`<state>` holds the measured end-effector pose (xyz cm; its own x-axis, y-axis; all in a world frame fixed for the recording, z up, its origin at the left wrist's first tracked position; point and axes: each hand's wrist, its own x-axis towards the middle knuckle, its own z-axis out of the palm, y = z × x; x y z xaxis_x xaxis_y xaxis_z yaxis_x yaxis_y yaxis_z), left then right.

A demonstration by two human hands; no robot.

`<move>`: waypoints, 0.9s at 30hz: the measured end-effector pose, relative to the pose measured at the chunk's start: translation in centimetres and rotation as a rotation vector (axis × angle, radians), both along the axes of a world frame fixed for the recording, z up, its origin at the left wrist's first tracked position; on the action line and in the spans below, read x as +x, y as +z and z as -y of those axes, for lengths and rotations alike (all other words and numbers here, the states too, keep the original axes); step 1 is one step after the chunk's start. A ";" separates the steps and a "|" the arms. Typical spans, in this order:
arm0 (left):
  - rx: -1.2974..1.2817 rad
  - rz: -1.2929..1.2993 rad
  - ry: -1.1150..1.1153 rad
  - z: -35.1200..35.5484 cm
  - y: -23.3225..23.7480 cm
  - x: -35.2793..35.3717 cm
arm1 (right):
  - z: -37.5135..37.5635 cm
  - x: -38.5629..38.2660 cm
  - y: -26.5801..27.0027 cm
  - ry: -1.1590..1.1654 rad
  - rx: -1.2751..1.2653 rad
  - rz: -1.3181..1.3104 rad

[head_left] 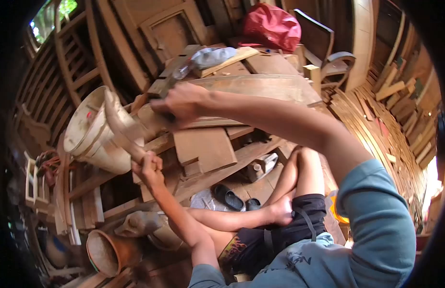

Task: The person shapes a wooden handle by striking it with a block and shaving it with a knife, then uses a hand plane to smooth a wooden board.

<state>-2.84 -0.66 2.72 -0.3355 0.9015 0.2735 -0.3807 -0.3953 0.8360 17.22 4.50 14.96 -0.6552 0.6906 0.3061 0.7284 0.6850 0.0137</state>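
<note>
My left hand is closed around the lower end of a curved piece of wood. The piece rises from my fist and bends up in front of a white bucket. Above and to the right, my right hand grips a dark-handled tool, smeared by motion. Its blurred front end reaches toward the curved wood, so I cannot tell its kind. Behind my right wrist lies a wide wooden board on the workbench.
Flat wood pieces lie below my right forearm. A red bag and a grey cloth rest farther back. Stacked planks fill the right side. Dark sandals and an orange bucket are near my legs.
</note>
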 end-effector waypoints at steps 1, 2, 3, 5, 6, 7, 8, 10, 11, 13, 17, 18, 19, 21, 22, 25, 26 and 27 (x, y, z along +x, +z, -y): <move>0.038 0.031 -0.060 0.2 0.6 0.1 | -1.2 0.1 0.1 -0.009 0.003 -0.310; 0.045 0.052 -0.083 0.5 1.1 0.4 | -1.5 0.0 -0.9 0.023 -0.011 -0.399; 0.066 0.069 -0.090 0.5 1.8 0.3 | -1.3 -0.8 -1.0 0.074 -0.017 -0.492; 0.063 0.168 -0.011 -1.7 -1.0 -3.0 | 1.5 -1.6 1.3 0.228 0.088 0.014; 0.054 0.140 -0.039 -1.9 -1.2 -4.2 | 1.8 -2.0 2.3 0.133 0.025 0.026; 0.119 0.068 -0.060 -0.7 0.8 -3.6 | 0.0 -3.1 1.6 0.024 -0.032 -0.162; 0.118 0.090 -0.052 -0.7 0.9 -3.5 | -1.1 -3.9 0.0 0.078 -0.049 -0.326; 0.123 0.100 -0.019 -0.4 0.9 -5.0 | 0.0 -5.0 0.5 0.210 -0.005 -0.245; 0.094 0.078 0.007 -0.1 0.2 -6.1 | 0.6 -4.9 0.6 0.265 0.054 0.012; 0.082 0.122 -0.024 0.0 0.2 -5.7 | -1.8 -5.5 1.4 0.145 -0.011 -0.144; 0.086 0.114 -0.017 0.0 0.4 -6.2 | -0.4 -6.1 2.1 0.235 0.025 -0.066; 0.108 0.135 -0.044 -0.4 -0.1 -6.2 | -0.8 -6.2 2.5 0.184 0.007 -0.040; 0.104 0.141 -0.059 -0.1 0.4 -5.1 | -1.4 -6.3 2.6 0.120 -0.015 -0.021; 0.059 0.163 -0.081 0.7 1.4 -3.9 | -1.5 -6.8 2.5 0.011 -0.082 -0.460; 0.079 0.212 -0.137 0.9 1.4 -4.2 | -1.0 -7.1 2.2 0.099 -0.034 -0.182; 0.122 0.202 -0.096 0.2 0.1 -5.3 | -0.3 -6.2 4.5 0.180 -0.044 0.229; 0.102 0.197 -0.099 0.1 -0.3 -5.3 | -1.3 -5.8 4.4 0.143 -0.008 -0.126; 0.094 0.197 -0.098 0.5 -0.1 -4.8 | -1.3 -5.7 4.2 0.111 0.027 -0.486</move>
